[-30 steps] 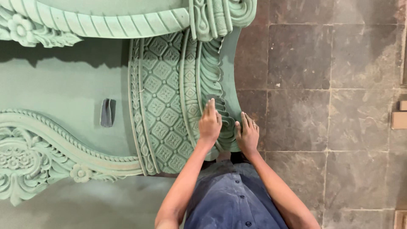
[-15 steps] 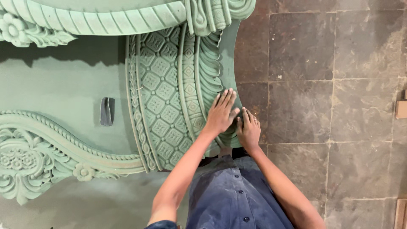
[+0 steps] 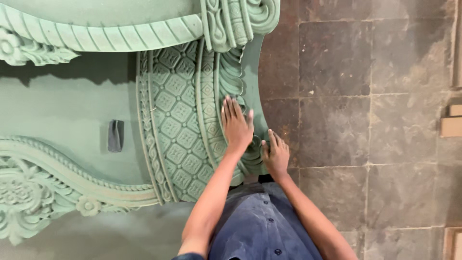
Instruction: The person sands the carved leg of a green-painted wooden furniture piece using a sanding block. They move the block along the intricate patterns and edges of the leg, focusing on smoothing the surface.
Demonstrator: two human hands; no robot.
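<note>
Your left hand (image 3: 237, 126) lies flat, palm down, fingers spread and pointing away from you. It holds nothing; it presses on the leaf-carved band (image 3: 230, 86) that runs along the right side of the green carved panel (image 3: 57, 110).

Your right hand (image 3: 276, 155) sits just beside it, nearer your body and further right. Its fingers curl lightly over the panel's outer edge (image 3: 257, 82), close to the lower corner. It also grips nothing that shows; whether the fingertips hook under the edge you cannot tell from this view.

Key relation: the band's long axis runs away from you, up the picture, roughly in line with your left forearm. The edge lies to the right of the left hand and directly under the right one. So the left hand is the nearer one to the carving's face, the right hand the nearer one to the rim.

Outward from the hands: left of the leaf band comes a narrow diamond strip, then a wide lattice field (image 3: 174, 115) of diamond tiles, bordered by a beaded line. Beyond that lies a flat plain area with a small dark block (image 3: 115, 136) resting on it, well apart from both hands. A twisted rope moulding (image 3: 120, 36) crosses the top, and scrollwork with flowers (image 3: 29, 192) fills the lower left.

The panel rests on a grey stone-tiled floor (image 3: 365, 96). Pale wooden pieces (image 3: 451, 126) sit at the right margin, far from the work.
</note>
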